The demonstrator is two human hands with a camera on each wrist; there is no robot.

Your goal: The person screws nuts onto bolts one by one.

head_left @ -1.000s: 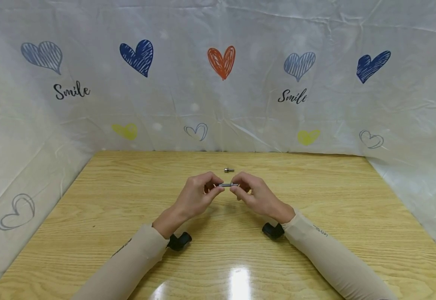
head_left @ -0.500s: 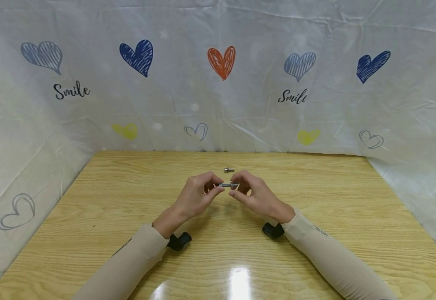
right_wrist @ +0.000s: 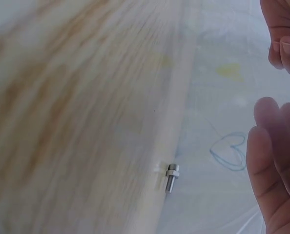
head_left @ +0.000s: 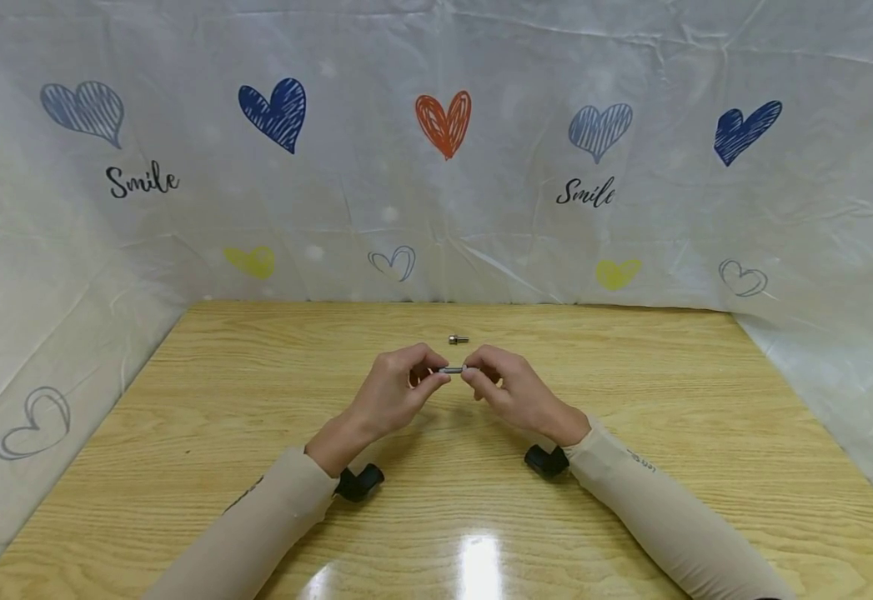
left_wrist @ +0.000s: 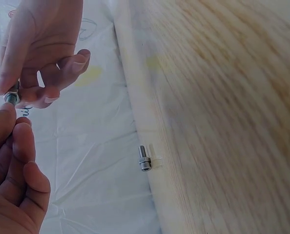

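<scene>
Between thumb and fingertips, my left hand (head_left: 398,383) pinches one end of a small metal bolt (head_left: 452,370), held level above the table. At the bolt's other end, the thumb and index finger of my right hand (head_left: 514,387) grip a hex nut (left_wrist: 11,97), mostly covered by the fingers in the head view. Threads show between the nut and my left fingertips in the left wrist view. A second bolt (head_left: 459,340) with a nut on it lies on the table just beyond my hands, seen in both wrist views too.
The wooden table (head_left: 256,400) reaches back to a white sheet (head_left: 511,225) printed with hearts and the word Smile. The sheet hangs along the back and both sides. A black wrist camera (head_left: 361,483) sits under the left forearm, another (head_left: 547,461) under the right.
Half a second ago the right thumb and index finger were parted, with the nut exposed; now they pinch it again. The left hand and the bolt on the table have stayed put.
</scene>
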